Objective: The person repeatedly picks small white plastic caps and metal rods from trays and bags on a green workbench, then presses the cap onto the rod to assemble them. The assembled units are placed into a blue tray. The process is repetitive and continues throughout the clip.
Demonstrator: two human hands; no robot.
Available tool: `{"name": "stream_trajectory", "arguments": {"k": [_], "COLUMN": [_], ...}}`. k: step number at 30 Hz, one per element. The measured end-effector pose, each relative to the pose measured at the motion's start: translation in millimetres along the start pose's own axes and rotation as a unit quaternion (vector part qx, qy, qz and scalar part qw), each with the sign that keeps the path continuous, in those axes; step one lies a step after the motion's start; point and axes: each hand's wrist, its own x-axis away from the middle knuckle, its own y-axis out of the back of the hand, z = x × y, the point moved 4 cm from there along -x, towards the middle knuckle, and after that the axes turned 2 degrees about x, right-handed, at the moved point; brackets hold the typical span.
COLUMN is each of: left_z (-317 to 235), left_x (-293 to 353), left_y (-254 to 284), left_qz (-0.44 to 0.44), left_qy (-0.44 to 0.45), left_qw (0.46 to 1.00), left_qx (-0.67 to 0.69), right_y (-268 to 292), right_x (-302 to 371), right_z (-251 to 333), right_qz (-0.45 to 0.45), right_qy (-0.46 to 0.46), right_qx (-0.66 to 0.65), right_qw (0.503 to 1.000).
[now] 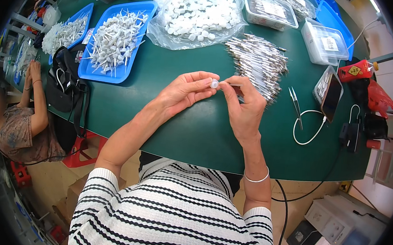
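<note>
A small-parts workshop, by the look of it: a green bench (181, 137) carries a blue tray (101, 77) of white pieces (115, 39), a plastic bag (163, 40) of caps (201, 20) and a heap of metal rods (257, 65). Tweezers (300, 122) lie at right; a co-worker (24, 135) is at left.

Bright and even in my feed, bent hard toward a black rim.
I catch one strip light (372, 4) glowing white at the upper right edge; the shadows I see are soft and faint. The green tabletop (181, 139) carries a mild sheen, while the clear plastic bag (159, 35) throws back small glints. My middle ground is fairly crisp, the left hand (185, 90) and right hand (245, 105) included, though the small white piece (214, 83) between them is nearly bleached of detail. Outward, lines curve and things soften; a co-worker's (27, 133) head is blurred.
</note>
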Motion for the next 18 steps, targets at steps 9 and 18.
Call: {"name": "stream_trajectory", "arguments": {"k": [9,18], "left_z": [0.7,1.4], "left_x": [-0.5,-1.2], "left_y": [0.9,2.5], "left_qz": [0.004,0.006], "left_qy": [-0.004,-0.01], "left_qw": [1.0,1.0], "left_qx": [0.0,-0.009], "right_y": [0.6,-3.3], "right_x": [-0.7,0.1], "right_z": [0.3,-3.5], "right_qz": [0.008,-0.003], "right_qy": [-0.021,-0.015], "right_qx": [0.009,-0.026], "right_qw": [1.0,1.0]}}
